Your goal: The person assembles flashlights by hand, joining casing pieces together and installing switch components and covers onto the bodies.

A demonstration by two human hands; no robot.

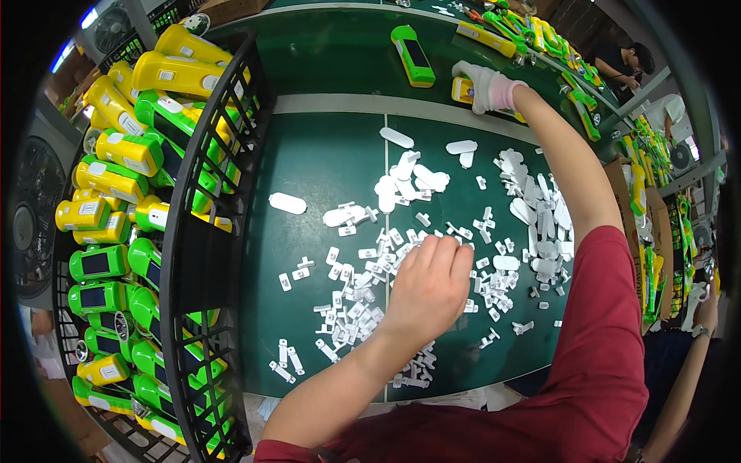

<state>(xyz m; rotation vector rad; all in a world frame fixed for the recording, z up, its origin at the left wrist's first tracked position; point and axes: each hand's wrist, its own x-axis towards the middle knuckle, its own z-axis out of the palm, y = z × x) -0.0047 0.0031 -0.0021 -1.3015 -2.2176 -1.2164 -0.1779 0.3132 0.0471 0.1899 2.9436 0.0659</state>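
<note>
My bare left hand [432, 285] is over a scattered pile of small white plastic parts [359, 320] on the green tabletop [285, 158]. Its fingers are bent down and drawn together. Whatever they pinch is hidden beneath them. Reaching to the far side, my right hand [488, 86] wears a white glove with a pink cuff. It is closed around a yellow flashlight [463, 90], of which only one end shows clearly. Left of that hand, a green flashlight with a dark panel [414, 56] lies on the green belt [332, 62].
At the left stands a black plastic crate [181, 255] full of yellow and green flashlights [116, 181]. Flat white oval covers [287, 203] lie about the table, many heaped at the right [544, 208]. More flashlights [486, 37] line the far side. A co-worker [621, 65] is at the far right.
</note>
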